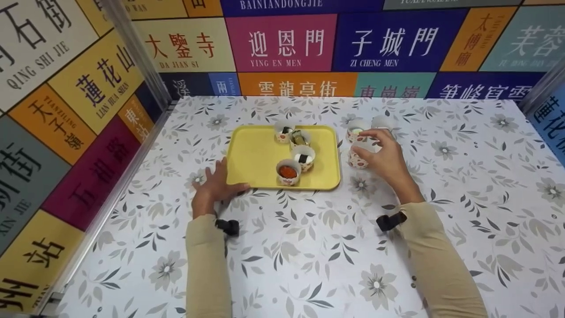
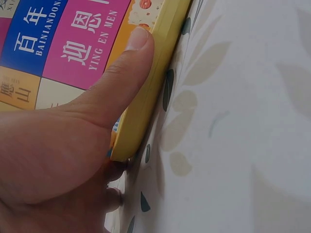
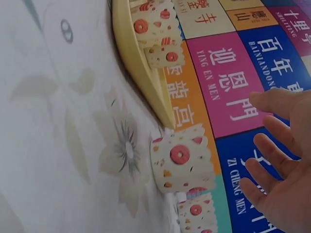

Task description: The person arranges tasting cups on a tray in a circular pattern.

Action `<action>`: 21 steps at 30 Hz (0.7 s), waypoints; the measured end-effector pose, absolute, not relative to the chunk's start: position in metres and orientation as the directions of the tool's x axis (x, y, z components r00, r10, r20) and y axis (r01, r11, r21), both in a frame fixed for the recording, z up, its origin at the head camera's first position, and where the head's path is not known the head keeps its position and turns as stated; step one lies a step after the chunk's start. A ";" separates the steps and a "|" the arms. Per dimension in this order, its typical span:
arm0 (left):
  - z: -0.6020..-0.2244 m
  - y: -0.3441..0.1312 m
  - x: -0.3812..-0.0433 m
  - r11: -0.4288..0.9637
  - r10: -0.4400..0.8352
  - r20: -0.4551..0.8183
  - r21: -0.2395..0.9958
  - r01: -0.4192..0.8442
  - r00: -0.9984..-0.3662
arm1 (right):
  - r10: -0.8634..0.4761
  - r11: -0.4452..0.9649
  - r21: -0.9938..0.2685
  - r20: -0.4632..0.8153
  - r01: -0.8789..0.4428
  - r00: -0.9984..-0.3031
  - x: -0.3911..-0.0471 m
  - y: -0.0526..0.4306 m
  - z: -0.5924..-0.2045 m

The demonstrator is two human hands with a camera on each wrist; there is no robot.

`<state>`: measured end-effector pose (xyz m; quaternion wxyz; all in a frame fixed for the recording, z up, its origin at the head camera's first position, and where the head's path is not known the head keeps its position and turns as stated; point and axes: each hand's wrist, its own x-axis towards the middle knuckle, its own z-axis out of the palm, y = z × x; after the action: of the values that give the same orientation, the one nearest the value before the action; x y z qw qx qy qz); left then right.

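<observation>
A yellow tray (image 1: 254,154) lies on the table with several patterned paper cups on it. One holds something orange-red (image 1: 288,172), one a white piece with a black band (image 1: 303,158), one a greenish piece (image 1: 299,138). A fourth, the back cup (image 1: 283,132), shows dark and white contents. My left hand (image 1: 215,183) rests at the tray's front left corner, thumb (image 2: 129,68) on the rim, fingers spread. Over the cups right of the tray, my right hand (image 1: 388,157) hovers with bent, parted fingers, apart from the front cup (image 3: 182,160).
Behind the front right cup stand two more, a left one (image 1: 354,131) with pale green contents and a right one (image 1: 383,123) partly hidden by my hand. A flower-patterned cloth (image 1: 300,247) covers the table. Panels with lettering (image 1: 282,42) close off the back and left side.
</observation>
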<state>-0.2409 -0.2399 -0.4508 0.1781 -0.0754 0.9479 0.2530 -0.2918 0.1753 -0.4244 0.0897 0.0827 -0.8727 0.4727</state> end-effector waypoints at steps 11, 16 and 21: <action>-0.451 -0.241 -0.240 0.858 -0.052 -0.377 0.457 -0.235 -0.925 | -0.102 0.532 -0.828 0.146 -0.178 -0.984 -0.302 0.188 -0.434; -0.451 -0.240 -0.240 0.850 -0.058 -0.376 0.468 -0.244 -0.925 | -0.123 0.537 -0.831 0.090 -0.142 -0.988 -0.304 0.192 -0.434; -0.450 -0.240 -0.241 0.848 -0.058 -0.373 0.472 -0.243 -0.926 | -0.153 0.535 -0.842 -0.013 -0.071 -0.988 -0.306 0.194 -0.436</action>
<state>-0.2410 -0.2396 -0.4503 0.1751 -0.0797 0.9451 0.2642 -0.3056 0.1941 -0.4363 -0.0427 0.0641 -0.8751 0.4778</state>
